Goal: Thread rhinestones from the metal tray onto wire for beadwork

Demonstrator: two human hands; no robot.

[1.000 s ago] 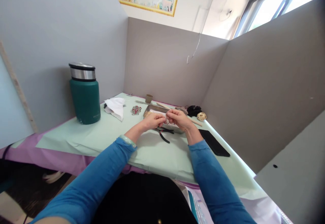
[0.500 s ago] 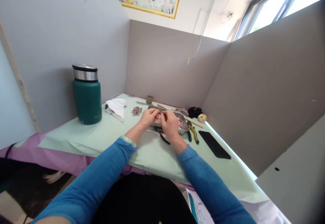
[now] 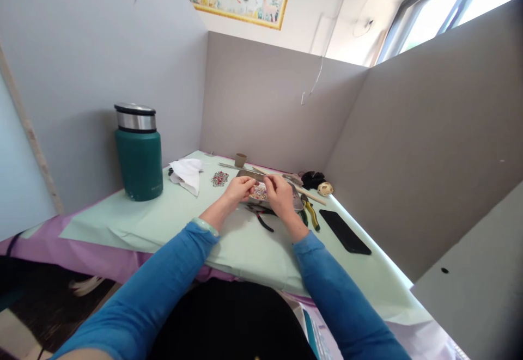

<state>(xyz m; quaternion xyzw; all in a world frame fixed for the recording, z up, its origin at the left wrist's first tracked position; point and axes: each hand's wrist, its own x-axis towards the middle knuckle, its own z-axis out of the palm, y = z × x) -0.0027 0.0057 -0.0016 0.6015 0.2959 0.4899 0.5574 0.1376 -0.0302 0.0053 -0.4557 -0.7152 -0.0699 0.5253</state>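
Above a metal tray [image 3: 300,203] my left hand [image 3: 241,188] is closed in a pinch; whatever sits between its fingertips is too small to name. My right hand [image 3: 279,193] is pinched too, a little to the right, and its contents cannot be made out. Small beads [image 3: 259,192] in red and pale tones lie in the tray between the hands. Pliers with dark and red handles [image 3: 265,223] rest on the table just below the tray. Left of my left hand lies a heap of small red and silver pieces [image 3: 219,179].
A green flask [image 3: 139,158] and a crumpled white tissue [image 3: 186,175] stand to the left. On the right are yellow-handled pliers [image 3: 312,215], a black phone-like slab [image 3: 344,231] and a speckled round object [image 3: 325,189]. A small brown cup [image 3: 240,159] is behind. Grey partitions [image 3: 281,104] enclose the table.
My right hand has moved to the right and slightly up, away from the left hand, uncovering more beads. My left hand has stayed nearly in place.
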